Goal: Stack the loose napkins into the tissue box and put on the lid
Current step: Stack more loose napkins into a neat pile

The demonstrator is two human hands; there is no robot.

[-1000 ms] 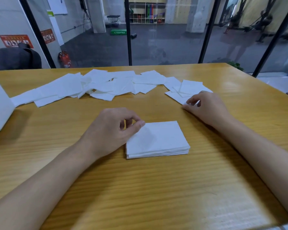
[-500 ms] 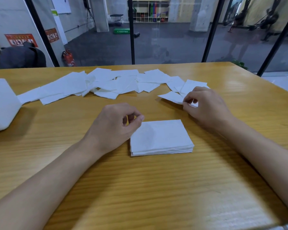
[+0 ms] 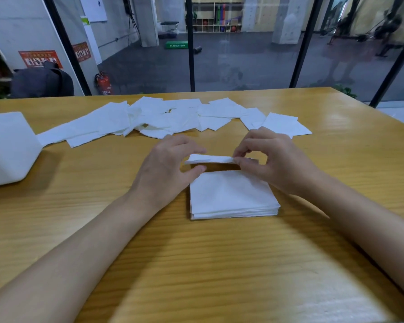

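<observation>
Napkin (image 3: 210, 159) spans left grip (image 3: 166, 169), right grip (image 3: 273, 159), above stack (image 3: 231, 197).

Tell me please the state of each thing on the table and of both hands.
stack: neat, on the table
held napkin: lifted near the stack's far edge, pinched by right hand
left hand: fingers around the napkin's left end, contact unclear
loose napkins: scattered, overlapping
white box: at left, opening not visible

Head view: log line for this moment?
stacking | right hand pinches napkin | left hand at its other end | above stack
</observation>
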